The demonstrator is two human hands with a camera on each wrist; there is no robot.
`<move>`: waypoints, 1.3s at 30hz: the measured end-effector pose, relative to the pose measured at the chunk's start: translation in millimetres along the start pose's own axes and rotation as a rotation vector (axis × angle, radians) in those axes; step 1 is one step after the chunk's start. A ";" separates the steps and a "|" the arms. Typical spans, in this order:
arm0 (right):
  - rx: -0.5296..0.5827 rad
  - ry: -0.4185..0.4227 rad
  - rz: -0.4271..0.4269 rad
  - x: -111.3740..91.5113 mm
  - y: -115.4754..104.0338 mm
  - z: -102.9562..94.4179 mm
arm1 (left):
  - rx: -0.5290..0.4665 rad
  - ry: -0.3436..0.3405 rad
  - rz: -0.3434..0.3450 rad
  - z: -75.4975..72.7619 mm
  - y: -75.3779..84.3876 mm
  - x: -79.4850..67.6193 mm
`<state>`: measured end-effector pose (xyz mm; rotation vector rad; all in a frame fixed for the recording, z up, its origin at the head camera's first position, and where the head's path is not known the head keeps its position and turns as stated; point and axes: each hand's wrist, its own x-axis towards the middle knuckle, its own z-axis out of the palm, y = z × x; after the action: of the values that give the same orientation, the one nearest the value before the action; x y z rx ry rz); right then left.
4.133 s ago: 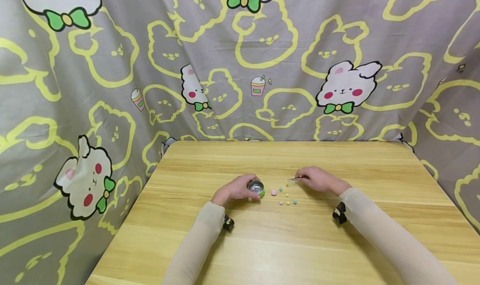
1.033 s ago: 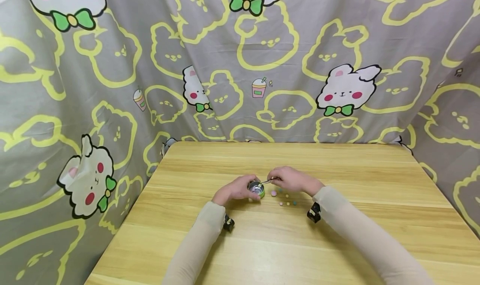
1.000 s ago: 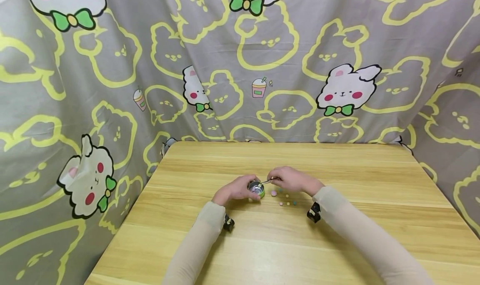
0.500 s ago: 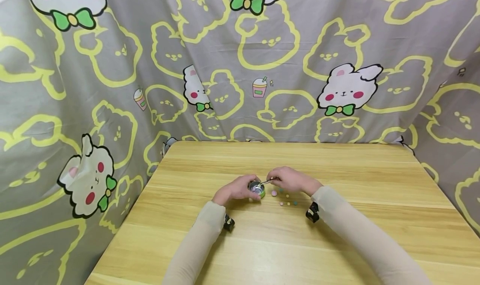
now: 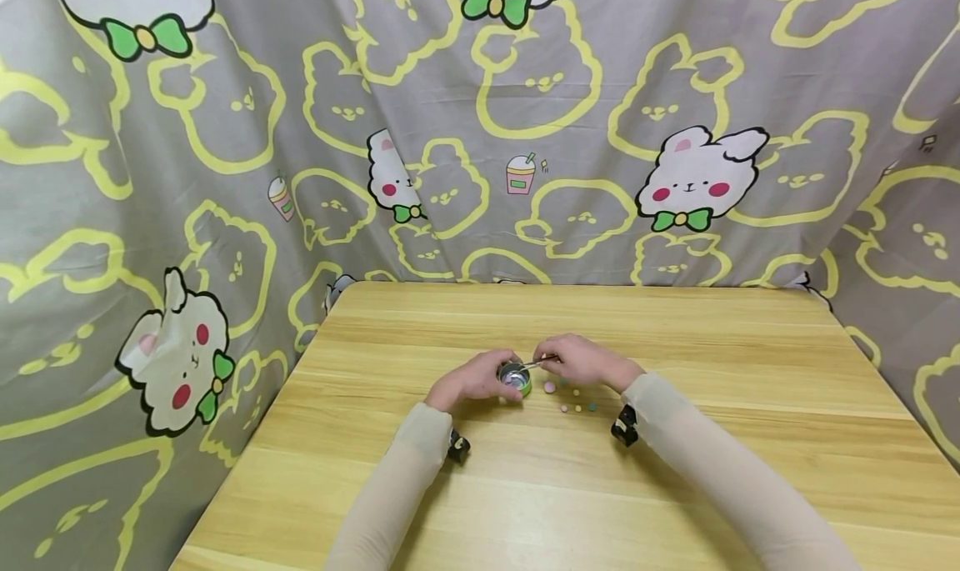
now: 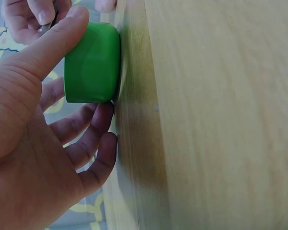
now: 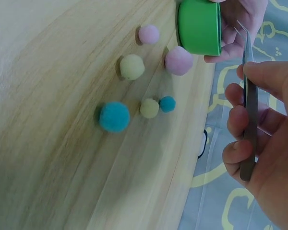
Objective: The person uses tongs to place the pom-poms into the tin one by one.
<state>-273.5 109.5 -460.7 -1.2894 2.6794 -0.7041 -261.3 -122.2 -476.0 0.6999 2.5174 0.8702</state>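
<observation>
My left hand grips a small round green container, thumb on one side and fingers on the other. It stands on the table with its open top up and a silvery inside. Between thumb and fingers, my right hand holds metal tweezers. Their tips reach over the container's opening, slightly apart, and nothing shows between them in the right wrist view. On the wood beside the container lie several fuzzy pom-poms: a larger pink one, a small pink one, yellow ones and blue ones.
The wooden table stretches around both hands. A grey patterned curtain hangs behind it and along both sides. Black wrist cameras sit under the sleeves.
From the right, my right hand has moved left, bringing the tweezers over the container. A yellowish pom-pom at their tips a second ago no longer shows there. My left hand stays put.
</observation>
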 end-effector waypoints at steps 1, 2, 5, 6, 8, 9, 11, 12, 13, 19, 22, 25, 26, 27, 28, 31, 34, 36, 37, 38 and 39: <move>-0.002 0.001 0.004 -0.2 -0.5 -0.5 | 0.001 0.001 0.000 -0.1 0.1 0.1; -0.004 0.003 0.006 -0.7 -1.1 -1.1 | 0.001 0.002 0.002 -0.2 0.2 0.1; -0.007 0.005 0.011 -3.0 -2.9 -3.7 | 0.004 0.003 0.004 -0.2 0.4 0.3; -0.008 0.007 0.009 -4.1 -3.1 -4.8 | 0.005 0.003 0.003 -0.2 0.5 0.2; -0.014 0.012 -0.001 -7.0 -3.0 -7.3 | 0.005 0.003 0.002 -0.3 0.7 0.0; -0.018 0.016 -0.006 -8.6 -2.5 -8.3 | 0.005 0.004 -0.001 -0.4 0.9 -0.3; -0.022 0.026 -0.017 -12.3 -0.4 -10.2 | 0.000 0.004 -0.002 -0.5 1.2 -0.9; -0.025 0.030 -0.022 -14.2 0.9 -11.1 | -0.004 0.004 -0.002 -0.7 1.6 -1.4; -0.026 0.035 -0.027 -16.3 2.1 -12.0 | -0.008 0.004 -0.003 -0.8 1.7 -1.7; -0.042 0.059 -0.034 -29.1 11.2 -14.8 | -0.020 0.006 -0.002 -0.8 0.9 -2.5; -0.047 0.058 -0.027 -35.2 14.4 -16.4 | -0.024 0.004 -0.008 -0.5 -0.1 -2.6; -0.044 0.062 -0.017 -41.3 15.0 -18.2 | -0.028 0.004 -0.012 0.0 -0.9 -2.6; -0.042 0.064 -0.018 -43.3 15.3 -18.7 | -0.028 0.005 -0.013 0.1 -1.0 -2.7; -0.043 0.066 -0.017 -45.3 15.5 -19.2 | -0.029 0.005 -0.012 0.2 -1.0 -2.7; -0.043 0.068 -0.014 -47.2 16.0 -19.2 | -0.030 0.006 -0.011 0.3 -1.1 -2.8; -0.046 0.063 -0.016 -53.2 19.0 -19.0 | -0.032 0.006 -0.008 0.5 -1.1 -2.9; -0.048 0.061 -0.016 -60.0 21.8 -18.9 | -0.034 0.003 -0.004 0.6 -1.0 -2.8; -0.049 0.067 -0.017 -64.6 23.1 -18.9 | -0.034 0.003 -0.001 0.6 -0.8 -2.6; -0.054 0.071 -0.022 -66.8 23.9 -19.0 | -0.034 0.003 0.000 0.7 -0.7 -2.5; -0.056 0.074 -0.021 -68.8 24.7 -19.1 | -0.035 0.003 0.001 0.7 -0.7 -2.4; -0.059 0.075 -0.020 -70.7 25.6 -19.0 | -0.036 0.002 0.003 0.7 -0.7 -2.2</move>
<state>-251.7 183.9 -463.5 -1.3315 2.7698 -0.6945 -259.3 -123.6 -476.5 0.6913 2.4969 0.9158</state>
